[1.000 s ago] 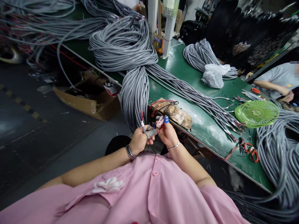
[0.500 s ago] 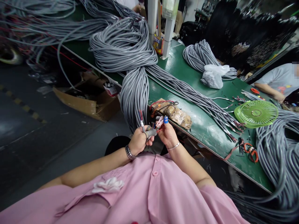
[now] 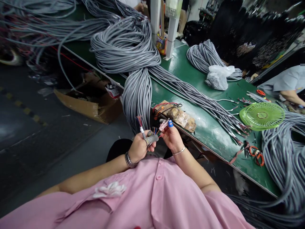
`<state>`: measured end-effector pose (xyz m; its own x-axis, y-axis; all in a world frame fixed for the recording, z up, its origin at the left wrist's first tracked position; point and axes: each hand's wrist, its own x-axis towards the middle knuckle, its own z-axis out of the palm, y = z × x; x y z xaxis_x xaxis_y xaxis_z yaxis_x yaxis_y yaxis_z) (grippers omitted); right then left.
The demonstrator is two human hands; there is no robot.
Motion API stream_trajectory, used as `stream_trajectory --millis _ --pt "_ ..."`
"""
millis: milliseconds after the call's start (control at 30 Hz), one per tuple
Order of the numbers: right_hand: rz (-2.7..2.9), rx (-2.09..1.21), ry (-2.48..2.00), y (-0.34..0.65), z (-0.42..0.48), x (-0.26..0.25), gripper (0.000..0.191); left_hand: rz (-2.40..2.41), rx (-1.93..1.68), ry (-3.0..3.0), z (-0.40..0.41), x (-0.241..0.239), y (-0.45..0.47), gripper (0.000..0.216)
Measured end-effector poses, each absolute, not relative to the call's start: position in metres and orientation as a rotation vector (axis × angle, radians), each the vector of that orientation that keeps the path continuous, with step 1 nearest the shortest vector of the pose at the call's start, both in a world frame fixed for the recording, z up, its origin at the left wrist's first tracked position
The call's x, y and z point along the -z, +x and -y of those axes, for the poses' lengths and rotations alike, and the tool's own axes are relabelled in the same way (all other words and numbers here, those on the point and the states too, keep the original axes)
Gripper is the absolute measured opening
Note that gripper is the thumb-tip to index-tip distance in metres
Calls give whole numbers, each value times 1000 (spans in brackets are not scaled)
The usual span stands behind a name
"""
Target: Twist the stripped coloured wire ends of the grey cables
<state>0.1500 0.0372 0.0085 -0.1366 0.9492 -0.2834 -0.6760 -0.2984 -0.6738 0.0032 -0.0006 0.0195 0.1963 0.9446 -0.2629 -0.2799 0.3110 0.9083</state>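
Observation:
My left hand (image 3: 139, 147) is closed around the end of a grey cable (image 3: 152, 138) just below the table edge. Thin coloured wires (image 3: 155, 130) fan out of the cable's stripped end, and a second wire end with red and blue strands (image 3: 140, 124) sticks up from the fist. My right hand (image 3: 172, 137) pinches the coloured wires from the right; its fingertips wear a blue cap (image 3: 170, 123) and a pink one. A thick bundle of grey cables (image 3: 137, 98) hangs over the table edge right behind my hands.
The green table (image 3: 209, 127) carries big coils of grey cable (image 3: 126, 44), a brown block with wires (image 3: 177, 115), a white plastic bag (image 3: 218, 77), a green fan (image 3: 262, 115) and orange-handled scissors (image 3: 256, 154). A cardboard box (image 3: 90, 100) lies on the floor. Another person's arm (image 3: 292, 95) works at far right.
My hands have shifted slightly to the left and the upright wire end now leans further left. The person at far right has drawn their arm back.

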Motion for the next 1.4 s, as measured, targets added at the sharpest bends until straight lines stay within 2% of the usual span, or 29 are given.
stream_trajectory --millis 367,600,800,1400 --pt "476 -1712 -853 149 -39 -7 39 -1005 -1045 721 -5 -15 6 22" --pt "469 -1677 -848 147 -41 -9 34 -1008 -1019 721 -6 -15 12 21" --pt "446 -1757 -802 148 -36 -8 37 -1007 -1033 719 -3 -17 9 21" --pt "416 -1727 -853 148 -34 -13 29 -987 -1109 700 -4 -21 9 22"
